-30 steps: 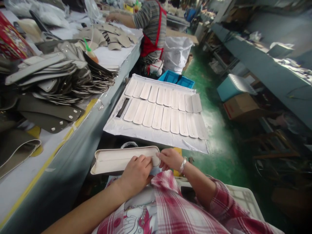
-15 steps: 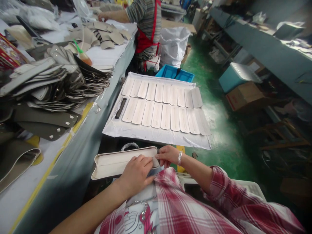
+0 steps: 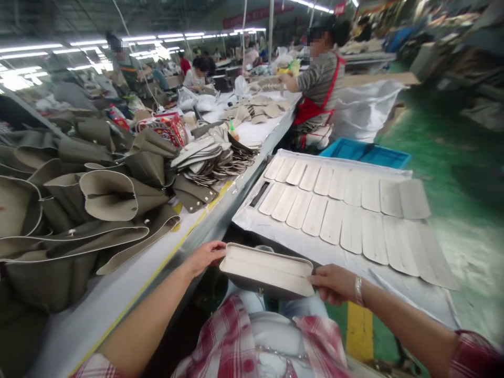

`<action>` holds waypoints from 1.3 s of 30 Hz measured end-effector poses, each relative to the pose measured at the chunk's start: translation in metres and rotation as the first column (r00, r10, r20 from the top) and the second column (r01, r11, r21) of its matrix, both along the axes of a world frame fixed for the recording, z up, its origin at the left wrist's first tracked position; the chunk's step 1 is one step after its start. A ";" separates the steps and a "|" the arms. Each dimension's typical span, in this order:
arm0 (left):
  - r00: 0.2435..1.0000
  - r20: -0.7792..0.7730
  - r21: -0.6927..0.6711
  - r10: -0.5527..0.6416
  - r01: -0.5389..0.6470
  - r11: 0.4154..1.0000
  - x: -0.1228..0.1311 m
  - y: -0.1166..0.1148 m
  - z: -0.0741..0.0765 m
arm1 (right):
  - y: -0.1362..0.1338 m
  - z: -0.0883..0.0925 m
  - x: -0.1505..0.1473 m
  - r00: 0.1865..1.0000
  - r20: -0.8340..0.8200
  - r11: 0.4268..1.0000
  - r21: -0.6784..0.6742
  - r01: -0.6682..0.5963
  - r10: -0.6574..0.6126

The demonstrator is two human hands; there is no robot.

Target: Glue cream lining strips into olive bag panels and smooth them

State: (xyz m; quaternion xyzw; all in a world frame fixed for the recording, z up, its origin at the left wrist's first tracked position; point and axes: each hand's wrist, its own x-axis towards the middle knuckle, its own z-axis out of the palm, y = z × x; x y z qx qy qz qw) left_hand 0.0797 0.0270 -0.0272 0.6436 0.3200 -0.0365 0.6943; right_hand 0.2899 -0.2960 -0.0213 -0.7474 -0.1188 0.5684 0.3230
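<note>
In front of my lap is a dark-grey bag body [image 3: 252, 283] with a long cream panel [image 3: 268, 266] facing up inside its raised rim. My left hand [image 3: 207, 256] grips its left end, fingers bent over the edge. At the opposite end my right hand [image 3: 333, 282] pinches the corner, thumb and fingers closed on it. A small metal fitting [image 3: 260, 291] shows on the near dark side. The underside is hidden.
A white-covered board [image 3: 307, 239] holds two rows of cream panels [image 3: 331, 223]. Left, a long table [image 3: 157, 283] bears grey bag pieces [image 3: 110, 194] and stacked straps [image 3: 208, 152]. Beyond are a blue crate [image 3: 366, 152] and a co-worker in a red apron [image 3: 321, 100].
My view has risen and turned left. My left hand has moved off the cream panel to the bag body's left end. My right hand stays at the right end.
</note>
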 end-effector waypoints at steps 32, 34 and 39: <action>0.520 -0.153 0.669 -0.840 0.680 0.299 0.136 -0.122 0.032 | -0.033 -0.034 -0.035 0.794 0.524 0.893 0.448 0.053 -0.310; 0.504 -0.154 0.655 -0.850 0.696 0.294 0.140 -0.126 0.031 | -0.035 -0.029 -0.025 0.661 0.672 0.887 0.462 -0.022 -0.334; 0.508 -0.130 0.666 -0.851 0.681 0.305 0.134 -0.123 0.031 | -0.020 -0.012 0.004 0.459 0.866 0.838 0.393 -0.379 -0.199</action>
